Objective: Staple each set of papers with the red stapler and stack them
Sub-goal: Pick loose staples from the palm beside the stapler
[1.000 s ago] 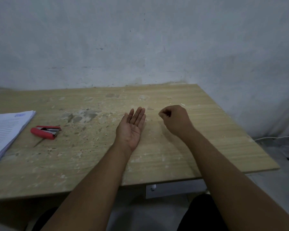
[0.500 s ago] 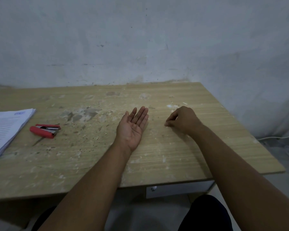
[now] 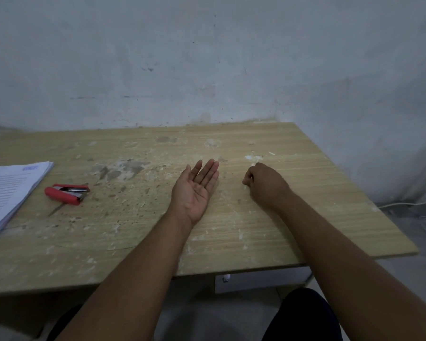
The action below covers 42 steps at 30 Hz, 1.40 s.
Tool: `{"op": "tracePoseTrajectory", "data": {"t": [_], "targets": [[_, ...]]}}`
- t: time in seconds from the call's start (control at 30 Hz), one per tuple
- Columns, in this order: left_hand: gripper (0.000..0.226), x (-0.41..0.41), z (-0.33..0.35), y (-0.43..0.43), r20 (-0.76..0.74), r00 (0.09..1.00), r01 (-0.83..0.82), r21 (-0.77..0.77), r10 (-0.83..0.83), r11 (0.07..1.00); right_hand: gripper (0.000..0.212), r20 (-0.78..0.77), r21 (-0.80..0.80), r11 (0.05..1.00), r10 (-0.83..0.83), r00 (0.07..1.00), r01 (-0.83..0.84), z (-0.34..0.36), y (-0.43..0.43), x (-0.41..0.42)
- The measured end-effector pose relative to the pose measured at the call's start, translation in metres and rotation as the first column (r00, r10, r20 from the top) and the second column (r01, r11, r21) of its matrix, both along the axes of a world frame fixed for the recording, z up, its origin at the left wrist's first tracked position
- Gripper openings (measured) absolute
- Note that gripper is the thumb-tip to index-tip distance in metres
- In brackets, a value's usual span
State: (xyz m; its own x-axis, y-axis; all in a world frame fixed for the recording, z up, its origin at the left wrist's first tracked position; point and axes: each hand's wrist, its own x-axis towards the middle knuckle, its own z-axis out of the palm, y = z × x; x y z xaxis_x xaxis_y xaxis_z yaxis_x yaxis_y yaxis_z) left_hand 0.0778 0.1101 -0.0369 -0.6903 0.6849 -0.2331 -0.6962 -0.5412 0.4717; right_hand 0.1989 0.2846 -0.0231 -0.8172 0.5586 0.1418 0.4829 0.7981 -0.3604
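Note:
The red stapler (image 3: 67, 192) lies on its side on the left part of the wooden table (image 3: 256, 230), its metal underside showing. A stack of printed papers (image 3: 9, 193) lies at the far left edge, partly cut off by the frame. My left hand (image 3: 194, 190) rests palm up on the table's middle with straight fingers and holds nothing large; a tiny glint shows in the palm. To its right, my right hand (image 3: 266, 184) sits on the table with its fingers curled into a fist, and nothing shows in it. Both hands are well right of the stapler.
A thin metal sliver (image 3: 56, 209) lies just in front of the stapler. The tabletop is stained and flecked with white. A plaster wall (image 3: 207, 70) stands right behind the table. A white cable (image 3: 403, 205) runs on the floor at the right.
My right hand went from fingertips touching the table to a curled fist, drawn slightly back. The left hand, stapler and papers have stayed put.

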Motion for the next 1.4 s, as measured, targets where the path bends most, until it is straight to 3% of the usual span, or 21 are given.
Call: {"op": "tracePoseTrajectory", "data": {"t": [0.1, 0.33, 0.47, 0.6, 0.83, 1.0, 1.17, 1.4], "targets": [[0.037, 0.0, 0.0, 0.0, -0.004, 1.0, -0.002, -0.022, 0.002, 1.0, 0.013, -0.034, -0.011, 1.0, 0.002, 0.999, -0.003, 0.002, -0.004, 0.001], [0.039, -0.002, 0.0, 0.001, -0.01, 1.0, 0.011, -0.059, -0.012, 0.998, 0.01, -0.33, -0.113, 0.988, 0.06, 0.942, -0.103, 0.027, -0.062, -0.023], [0.049, -0.001, 0.0, -0.001, 0.041, 0.999, 0.029, -0.034, -0.028, 0.999, 0.007, -0.312, -0.128, 0.982, 0.09, 0.946, -0.136, 0.023, -0.105, -0.037], [0.048, -0.002, -0.003, -0.003, 0.078, 0.996, 0.051, 0.016, -0.052, 0.999, 0.026, -0.257, -0.024, 0.994, 0.1, 0.961, -0.109, 0.013, -0.123, -0.044], [0.03, -0.002, 0.001, 0.001, 0.037, 0.999, 0.022, 0.051, -0.024, 0.998, 0.004, -0.506, -0.206, 0.978, -0.083, 0.858, -0.027, 0.015, -0.099, -0.014], [0.028, -0.002, 0.001, -0.002, 0.021, 1.0, 0.007, 0.074, -0.008, 0.997, 0.013, -0.279, -0.2, 0.95, -0.29, 0.916, 0.24, 0.0, -0.025, 0.013], [0.033, -0.002, 0.001, -0.003, 0.045, 0.999, -0.002, 0.096, -0.003, 0.995, 0.033, -0.226, -0.216, 0.941, -0.308, 0.924, 0.261, -0.011, -0.016, 0.021], [0.034, -0.001, 0.001, -0.005, 0.035, 0.999, -0.013, 0.086, 0.01, 0.996, 0.013, -0.207, -0.22, 0.935, -0.324, 0.923, 0.279, -0.005, -0.018, 0.008]]}}
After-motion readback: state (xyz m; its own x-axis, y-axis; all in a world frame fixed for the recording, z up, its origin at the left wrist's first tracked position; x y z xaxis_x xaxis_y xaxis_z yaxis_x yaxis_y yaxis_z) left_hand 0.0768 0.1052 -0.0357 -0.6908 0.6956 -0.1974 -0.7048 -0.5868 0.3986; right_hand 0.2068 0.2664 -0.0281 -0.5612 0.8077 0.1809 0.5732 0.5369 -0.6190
